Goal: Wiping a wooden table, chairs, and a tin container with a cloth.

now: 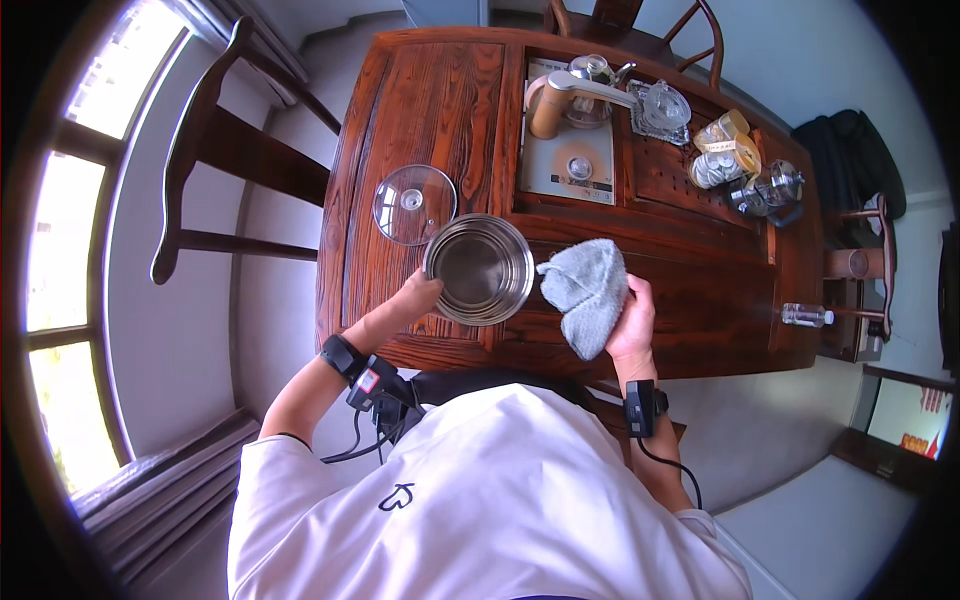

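Observation:
My left hand (pixel 421 293) grips the near left side of a stainless steel pot (pixel 474 271), whose open mouth faces up at me. No contents can be made out in it. To the pot's right, my right hand (pixel 631 321) holds a grey cloth (pixel 587 294), bunched and folded, apart from the rim. A round glass lid (pixel 415 204) with a central knob rests on the wooden table (pixel 450 82), just beyond the pot on the left. The fingers of my left hand are partly hidden by the pot's side.
A tea stove panel with a spout (pixel 559 105) is set into the table. Farther right are a glass dish (pixel 664 109), jars (pixel 716 166) and a glass teapot (pixel 766 191). A plastic bottle (pixel 804 315) appears past the right edge. A wooden chair (pixel 255 157) stands left.

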`<state>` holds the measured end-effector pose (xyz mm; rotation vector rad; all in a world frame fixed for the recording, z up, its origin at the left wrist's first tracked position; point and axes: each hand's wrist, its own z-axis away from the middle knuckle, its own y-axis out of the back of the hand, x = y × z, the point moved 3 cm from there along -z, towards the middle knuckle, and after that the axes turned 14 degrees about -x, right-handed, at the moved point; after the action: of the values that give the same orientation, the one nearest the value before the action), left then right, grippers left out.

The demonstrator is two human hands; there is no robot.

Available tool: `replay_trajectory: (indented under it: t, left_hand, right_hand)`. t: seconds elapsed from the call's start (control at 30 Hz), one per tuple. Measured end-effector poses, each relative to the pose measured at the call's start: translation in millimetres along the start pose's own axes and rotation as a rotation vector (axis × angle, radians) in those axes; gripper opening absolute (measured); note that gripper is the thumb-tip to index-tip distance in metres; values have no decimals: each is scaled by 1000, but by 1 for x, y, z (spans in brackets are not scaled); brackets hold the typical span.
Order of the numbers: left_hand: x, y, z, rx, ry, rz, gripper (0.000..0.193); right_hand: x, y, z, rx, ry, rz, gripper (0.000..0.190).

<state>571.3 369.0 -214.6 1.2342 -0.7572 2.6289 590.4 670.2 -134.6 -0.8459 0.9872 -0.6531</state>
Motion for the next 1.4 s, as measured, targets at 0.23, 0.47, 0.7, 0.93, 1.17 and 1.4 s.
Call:
replay_trajectory:
  t: [0.23, 0.47, 0.7, 0.93, 1.17, 1.4]
  left_hand:
    - [40, -64, -16, 275, 174, -217, 61]
    - [21, -69, -21, 430, -254, -666, 44]
    - [36, -83, -29, 226, -299, -755, 57]
    - [30, -87, -26, 196, -272, -512, 72]
    - [16, -68, -36, 270, -414, -653, 58]
    - [34, -73, -38, -58, -465, -674, 57]
  right_hand:
    - [72, -3, -66, -214, -280, 265, 34]
    - [92, 7, -57, -648, -420, 1595, 33]
    - [50, 26, -77, -79, -132, 2076, 18]
    - [63, 29, -99, 250, 150, 1117, 18]
    - [84, -1, -63, -512, -244, 1469, 31]
    - [37, 35, -55, -734, 463, 2536, 7]
